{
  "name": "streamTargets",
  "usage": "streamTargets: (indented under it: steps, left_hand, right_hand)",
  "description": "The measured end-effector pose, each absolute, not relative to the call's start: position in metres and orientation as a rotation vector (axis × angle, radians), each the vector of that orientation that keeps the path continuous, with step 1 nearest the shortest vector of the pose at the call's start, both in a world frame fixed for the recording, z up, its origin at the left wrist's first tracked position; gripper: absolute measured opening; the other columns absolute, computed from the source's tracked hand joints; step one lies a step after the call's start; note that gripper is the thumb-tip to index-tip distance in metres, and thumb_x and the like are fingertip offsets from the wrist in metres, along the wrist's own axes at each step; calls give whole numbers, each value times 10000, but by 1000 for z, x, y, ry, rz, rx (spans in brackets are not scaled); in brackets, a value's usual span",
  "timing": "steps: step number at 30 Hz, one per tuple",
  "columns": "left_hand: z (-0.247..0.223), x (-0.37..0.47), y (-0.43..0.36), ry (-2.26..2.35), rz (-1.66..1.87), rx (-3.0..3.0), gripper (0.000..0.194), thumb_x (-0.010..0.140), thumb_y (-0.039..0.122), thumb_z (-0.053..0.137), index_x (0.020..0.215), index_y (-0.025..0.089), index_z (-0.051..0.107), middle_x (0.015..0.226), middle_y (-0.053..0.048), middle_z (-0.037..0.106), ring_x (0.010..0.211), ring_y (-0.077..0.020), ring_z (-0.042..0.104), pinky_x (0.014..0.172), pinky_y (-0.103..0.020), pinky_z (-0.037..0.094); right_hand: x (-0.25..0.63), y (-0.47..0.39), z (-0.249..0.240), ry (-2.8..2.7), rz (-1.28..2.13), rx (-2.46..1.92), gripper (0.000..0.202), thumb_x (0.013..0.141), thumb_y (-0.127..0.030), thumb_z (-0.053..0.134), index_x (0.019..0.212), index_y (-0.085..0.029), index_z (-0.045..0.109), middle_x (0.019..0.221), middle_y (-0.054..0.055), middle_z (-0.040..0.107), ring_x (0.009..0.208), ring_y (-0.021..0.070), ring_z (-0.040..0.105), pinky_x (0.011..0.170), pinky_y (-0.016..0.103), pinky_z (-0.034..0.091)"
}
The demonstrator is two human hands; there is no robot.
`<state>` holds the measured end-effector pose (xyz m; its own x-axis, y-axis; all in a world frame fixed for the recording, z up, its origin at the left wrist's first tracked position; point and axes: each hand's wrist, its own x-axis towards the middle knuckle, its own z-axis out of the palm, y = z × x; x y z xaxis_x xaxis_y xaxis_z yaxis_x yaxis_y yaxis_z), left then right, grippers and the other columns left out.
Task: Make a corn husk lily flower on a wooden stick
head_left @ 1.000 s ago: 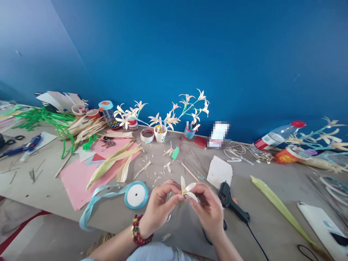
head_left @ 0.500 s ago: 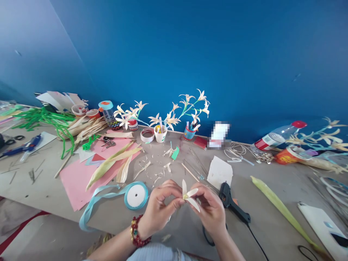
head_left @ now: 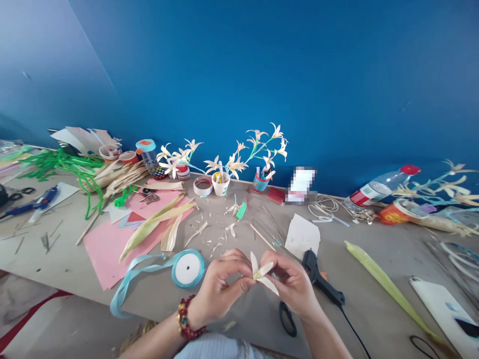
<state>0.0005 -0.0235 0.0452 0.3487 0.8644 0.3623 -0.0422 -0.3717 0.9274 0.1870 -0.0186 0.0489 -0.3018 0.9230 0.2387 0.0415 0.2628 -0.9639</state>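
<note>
A small handmade flower [head_left: 265,269] with pale cream petals and a yellowish centre is held up over the near part of the table. My left hand [head_left: 228,281] pinches it at the base with thumb and forefinger; a red beaded bracelet is on that wrist. On the other side, my right hand [head_left: 295,286] has its curled fingers at the petals, the lower petal meeting the thumb. The scissors' black handle [head_left: 287,320] shows beneath my right palm, the rest hidden. Right of that hand lies a black glue gun [head_left: 322,281], its cord running toward me.
A roll of light blue ribbon [head_left: 187,269] lies to the left, beside pink paper [head_left: 107,249] with corn husks. Finished flowers stand in a white cup [head_left: 220,185] by the blue wall. At right are a green husk [head_left: 389,284], a white device [head_left: 441,314] and a plastic bottle [head_left: 385,187].
The flower has tipped slightly and shifted a little down and right. My right hand has moved a bit, uncovering more of the scissors' handle.
</note>
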Motion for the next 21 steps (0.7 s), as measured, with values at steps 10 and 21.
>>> streamTargets:
  steps: [10,21]
  left_hand:
    - [37,3,-25,807,1193,1533,194,880,293,646,738,164,671,723,-60,671,759,-184,575,733,-294,435]
    - [35,1,-26,840,1105,1300,247,849,373,679,735,155,698,729,-59,679,742,-179,592,726,-280,445]
  right_hand:
    - [182,-23,42,-1452,1263,-920,193,834,-355,713,749,-198,638,700,13,574,619,149,527,554,247,446]
    - [188,-22,35,-1359,1154,-1017,218,893,-401,622,970,-211,694,935,79,653,588,129,549,489,225,481]
